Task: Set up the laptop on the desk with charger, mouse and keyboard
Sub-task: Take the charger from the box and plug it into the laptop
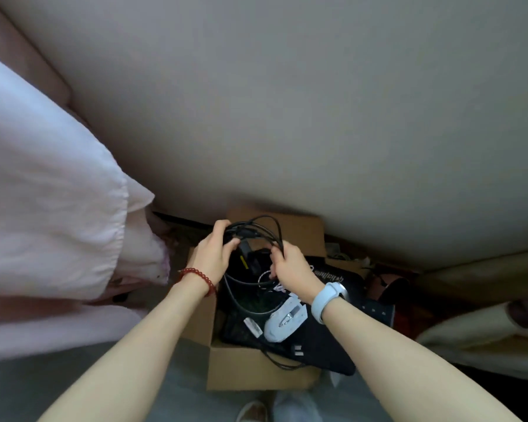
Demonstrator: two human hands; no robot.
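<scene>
An open cardboard box (256,373) stands on the floor by the wall. Over it, my left hand (212,254) and my right hand (290,269) both grip a looped black charger cable (265,226). The charger's black power brick (249,260) hangs between my hands. A white mouse (284,322) lies in the box on a dark mat or sleeve (323,345) that sticks out over the box's right rim. More black cable (247,303) and a plug (297,351) lie inside. No laptop or keyboard can be made out.
A plain pale wall (287,102) fills the upper view. Pink and white bedding (49,184) hangs at the left. Dark clutter (384,287) sits right of the box. A pale cushion or furniture edge (485,327) is at the far right. My shoes (253,411) show below.
</scene>
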